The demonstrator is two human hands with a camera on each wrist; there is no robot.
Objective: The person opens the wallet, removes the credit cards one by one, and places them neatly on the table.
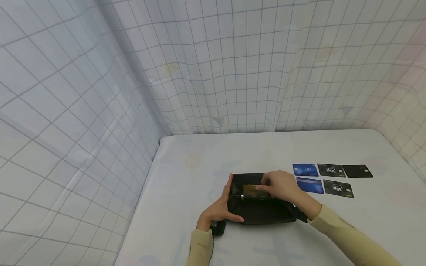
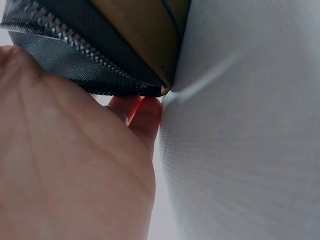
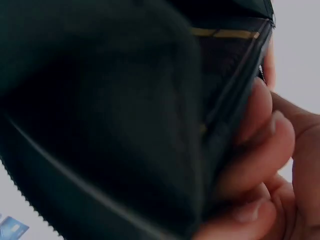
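A black zip wallet (image 1: 263,213) lies spread open on the white table. My left hand (image 1: 217,210) holds its left end, thumb along the near edge and fingers up the far side. In the left wrist view, the zipper teeth (image 2: 75,40) and a brown panel (image 2: 135,35) show above that palm. A gold card (image 1: 250,190) stands partly inside the wallet's middle. My right hand (image 1: 281,184) reaches in from the right and pinches the card at its right part. In the right wrist view, dark wallet folds hide much of the inside, with curled fingertips (image 3: 275,135) beside them.
Right of the wallet lie several cards in two rows: blue cards (image 1: 305,170), black Vip cards (image 1: 338,188) and a plain black card (image 1: 357,171). White grid-patterned cloth walls (image 1: 219,74) enclose the table's back and sides. A black wrist device (image 1: 218,228) sits at my left wrist.
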